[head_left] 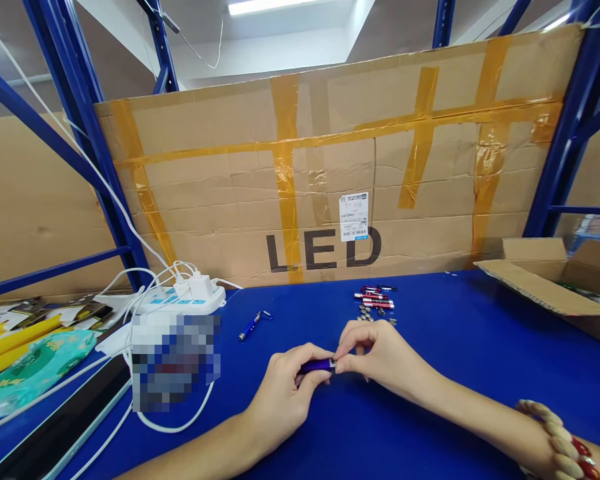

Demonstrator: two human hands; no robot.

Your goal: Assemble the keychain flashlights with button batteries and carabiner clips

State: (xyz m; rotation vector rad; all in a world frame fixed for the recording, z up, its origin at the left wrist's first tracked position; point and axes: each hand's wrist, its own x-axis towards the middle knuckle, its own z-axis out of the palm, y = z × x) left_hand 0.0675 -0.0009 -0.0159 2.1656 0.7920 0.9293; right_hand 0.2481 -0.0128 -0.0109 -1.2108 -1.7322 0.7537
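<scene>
Above the blue surface (460, 420), centrally and close to the wearer, a dark blue cylinder (316, 366) is supported between two hands. The left hand (283, 387) grasps its barrel, thumb below and forefinger along the top, so that the bright end projects to the right. This grip appears chosen to steady the body while leaving that end accessible. The right hand (377, 353) pinches the bright end between thumb and forefinger; whether a separate small part sits between the fingertips cannot be told. Fingertip contact probably gives finer control than a full-palm grip would.

Just beyond the right hand, red cylinders (379, 303) lie in a group, with small round discs (364, 311) loose on the near side. The grouping likely keeps like parts together and within easy reach. Farther left, a blue cylinder with a clip (251, 327) lies by itself, well apart from the red group.

A white power strip (206, 304) and its cables occupy the left; an open carton (525, 283) stands at the right, both outside the working area.
</scene>
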